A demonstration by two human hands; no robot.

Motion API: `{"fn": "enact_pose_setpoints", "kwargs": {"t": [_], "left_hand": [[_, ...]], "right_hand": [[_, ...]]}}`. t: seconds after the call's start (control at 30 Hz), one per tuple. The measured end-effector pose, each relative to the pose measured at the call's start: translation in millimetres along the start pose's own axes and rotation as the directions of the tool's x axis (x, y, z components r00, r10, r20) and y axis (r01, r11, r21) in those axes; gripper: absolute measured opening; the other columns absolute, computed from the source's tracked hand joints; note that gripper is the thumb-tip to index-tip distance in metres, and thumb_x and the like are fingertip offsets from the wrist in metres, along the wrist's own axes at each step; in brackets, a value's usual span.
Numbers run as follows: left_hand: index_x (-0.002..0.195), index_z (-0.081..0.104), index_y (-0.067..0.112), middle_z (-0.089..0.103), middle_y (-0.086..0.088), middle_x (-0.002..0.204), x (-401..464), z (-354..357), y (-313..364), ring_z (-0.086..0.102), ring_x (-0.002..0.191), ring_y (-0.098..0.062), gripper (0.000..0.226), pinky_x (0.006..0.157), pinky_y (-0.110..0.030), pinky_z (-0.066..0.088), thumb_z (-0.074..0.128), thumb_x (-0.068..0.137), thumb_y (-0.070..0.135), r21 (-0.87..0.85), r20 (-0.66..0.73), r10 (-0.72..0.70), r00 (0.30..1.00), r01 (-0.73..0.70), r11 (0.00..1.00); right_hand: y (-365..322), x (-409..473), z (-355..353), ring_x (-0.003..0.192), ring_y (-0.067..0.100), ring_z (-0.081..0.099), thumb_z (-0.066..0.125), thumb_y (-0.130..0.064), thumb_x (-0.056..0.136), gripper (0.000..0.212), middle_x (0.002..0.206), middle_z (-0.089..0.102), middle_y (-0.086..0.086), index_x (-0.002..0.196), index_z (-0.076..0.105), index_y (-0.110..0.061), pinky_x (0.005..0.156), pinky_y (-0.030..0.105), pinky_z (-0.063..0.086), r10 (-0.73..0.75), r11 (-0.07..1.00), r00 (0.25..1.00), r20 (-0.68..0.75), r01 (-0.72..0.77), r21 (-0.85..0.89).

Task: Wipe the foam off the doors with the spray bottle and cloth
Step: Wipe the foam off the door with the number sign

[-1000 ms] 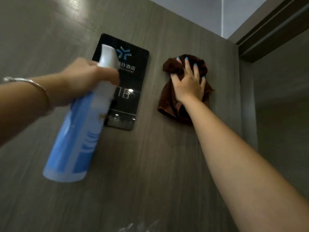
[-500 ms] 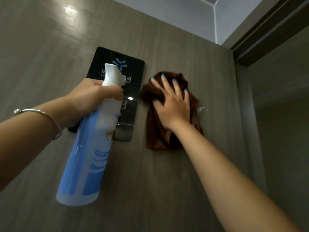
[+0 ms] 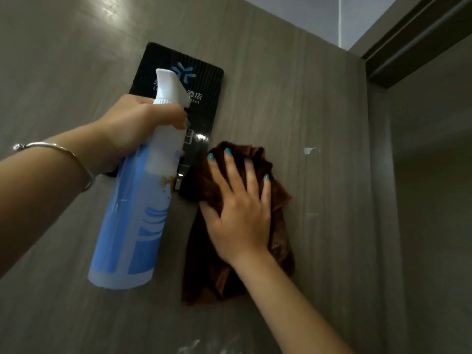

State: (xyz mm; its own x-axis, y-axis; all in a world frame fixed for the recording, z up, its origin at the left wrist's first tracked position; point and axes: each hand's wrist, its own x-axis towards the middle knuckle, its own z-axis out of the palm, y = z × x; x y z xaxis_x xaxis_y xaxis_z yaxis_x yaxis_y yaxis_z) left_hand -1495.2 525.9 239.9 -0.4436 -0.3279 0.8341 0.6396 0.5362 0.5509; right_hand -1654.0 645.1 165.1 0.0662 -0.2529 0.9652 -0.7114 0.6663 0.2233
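The right hand (image 3: 240,215) lay flat on the brown cloth (image 3: 278,241), fingers spread and straight, pressing it against the grey door (image 3: 319,98). A second before, that hand and cloth had been high up, level with the upper half of the black door plate (image 3: 201,80); half a second before, they were beside its lower part. Now they sat lower again, the top of the cloth overlapping the plate's bottom right corner. I judged this a downward wiping stroke along the strip just beside the plate.

The left hand (image 3: 138,123) gripped the spray bottle (image 3: 132,215) round its neck, fingers curled over the front below the white spray head, the blue and white body hanging down and to the left of the cloth hand. Its grip looked the same across the three moments, and I could not tell whether the trigger was being squeezed. A silver bracelet (image 3: 58,149) circled that wrist.

The stroke had left work behind. A small white fleck of foam (image 3: 309,150) clung to the door up and to the right of the cloth hand, outside the swept strip, with fainter specks below it. More white foam smears (image 3: 194,346) showed below both hands at the bottom edge of view. So the door was only partly cleaned: the patch nearest the plate appeared wiped, while the fleck to the right and the lower smears likely needed further passes.
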Motion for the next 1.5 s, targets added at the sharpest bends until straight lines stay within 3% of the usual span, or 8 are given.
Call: {"fn": "enact_pose_setpoints", "kwargs": {"t": [0.27, 0.37, 0.47, 0.67, 0.83, 1.0, 1.23, 1.5], "left_hand": [[0.104, 0.065, 0.011, 0.067, -0.018, 0.100, -6, 4, -1, 0.070, 0.063, -0.021, 0.029, 0.053, -0.030, 0.057, 0.067, 0.080, 0.026, -0.012, 0.002, 0.003, 1.000, -0.003, 1.000], [0.114, 0.066, 0.017, 0.069, -0.014, 0.109, -8, 1, 0, 0.071, 0.090, -0.032, 0.072, 0.080, -0.049, 0.057, 0.074, 0.049, 0.047, -0.026, -0.003, -0.067, 0.998, 0.067, 0.997], [0.105, 0.071, 0.023, 0.070, -0.010, 0.110, 7, -8, -13, 0.067, 0.099, -0.037, 0.070, 0.091, -0.054, 0.051, 0.079, 0.039, 0.043, -0.090, -0.016, -0.094, 0.995, 0.093, 0.992], [0.100, 0.071, 0.006, 0.069, -0.024, 0.104, -18, 38, 6, 0.067, 0.077, -0.035, 0.065, 0.073, -0.045, 0.058, 0.074, 0.041, 0.034, -0.022, 0.009, -0.033, 0.999, 0.033, 0.999], [0.094, 0.070, 0.012, 0.070, -0.021, 0.104, -18, 48, 9, 0.067, 0.076, -0.032, 0.059, 0.070, -0.039, 0.057, 0.072, 0.041, 0.039, -0.042, 0.058, -0.017, 0.998, 0.020, 0.999], [0.084, 0.061, 0.014, 0.065, -0.021, 0.089, -15, 46, 4, 0.064, 0.061, -0.024, 0.012, 0.049, -0.028, 0.054, 0.069, 0.078, 0.021, -0.008, 0.089, 0.005, 0.996, -0.005, 1.000], [0.119, 0.064, 0.000, 0.065, -0.023, 0.119, -4, 41, -3, 0.059, 0.093, -0.028, 0.071, 0.098, -0.050, 0.049, 0.062, 0.058, 0.037, 0.006, 0.073, 0.022, 0.997, -0.023, 1.000], [0.112, 0.069, 0.010, 0.071, -0.014, 0.111, 0, 34, -13, 0.066, 0.105, -0.036, 0.085, 0.096, -0.055, 0.050, 0.068, 0.041, 0.057, 0.046, 0.052, 0.019, 0.998, -0.021, 0.999]], "right_hand": [[-4, -14, 4, 0.151, 0.025, 0.013, 0.029, -0.052, 0.088, 0.069, 0.163, 0.022, -0.004, 0.154, 0.022, -0.035, 0.119, 0.054, 0.006, 0.025, 0.999, 0.999, 0.026, -0.024, -0.035], [-29, -27, 8, 0.148, 0.027, 0.026, 0.029, -0.055, 0.082, 0.072, 0.160, 0.030, -0.004, 0.152, 0.031, -0.038, 0.116, 0.055, 0.016, 0.205, 0.976, 0.979, -0.009, -0.205, -0.072], [-41, -28, 11, 0.146, 0.028, 0.029, 0.028, -0.058, 0.081, 0.073, 0.160, 0.032, -0.003, 0.151, 0.033, -0.037, 0.114, 0.055, 0.017, 0.239, 0.969, 0.971, -0.027, -0.240, -0.064], [35, -17, -7, 0.149, 0.025, 0.018, 0.032, -0.055, 0.080, 0.070, 0.161, 0.026, -0.009, 0.149, 0.034, -0.044, 0.118, 0.059, 0.008, -0.097, 0.995, 0.993, 0.063, 0.100, -0.031], [116, -16, -30, 0.152, 0.018, -0.003, 0.020, -0.067, 0.082, 0.066, 0.164, 0.002, -0.018, 0.145, 0.001, -0.058, 0.114, 0.064, -0.007, 0.215, 0.975, 0.974, 0.075, -0.209, -0.080], [132, -27, -37, 0.151, 0.015, -0.012, 0.006, -0.074, 0.081, 0.066, 0.164, -0.006, -0.018, 0.144, -0.003, -0.056, 0.118, 0.056, -0.012, 0.328, 0.945, 0.942, 0.063, -0.328, -0.023], [152, 66, -56, 0.152, 0.015, -0.004, 0.035, -0.050, 0.103, 0.057, 0.166, 0.005, -0.006, 0.149, 0.002, -0.044, 0.121, 0.049, -0.005, 0.358, 0.932, 0.933, 0.035, -0.359, 0.044], [147, 33, -48, 0.152, 0.014, -0.003, 0.035, -0.051, 0.100, 0.059, 0.165, 0.005, -0.013, 0.149, 0.004, -0.046, 0.122, 0.048, -0.005, 0.291, 0.956, 0.957, 0.021, -0.291, 0.035]]}}
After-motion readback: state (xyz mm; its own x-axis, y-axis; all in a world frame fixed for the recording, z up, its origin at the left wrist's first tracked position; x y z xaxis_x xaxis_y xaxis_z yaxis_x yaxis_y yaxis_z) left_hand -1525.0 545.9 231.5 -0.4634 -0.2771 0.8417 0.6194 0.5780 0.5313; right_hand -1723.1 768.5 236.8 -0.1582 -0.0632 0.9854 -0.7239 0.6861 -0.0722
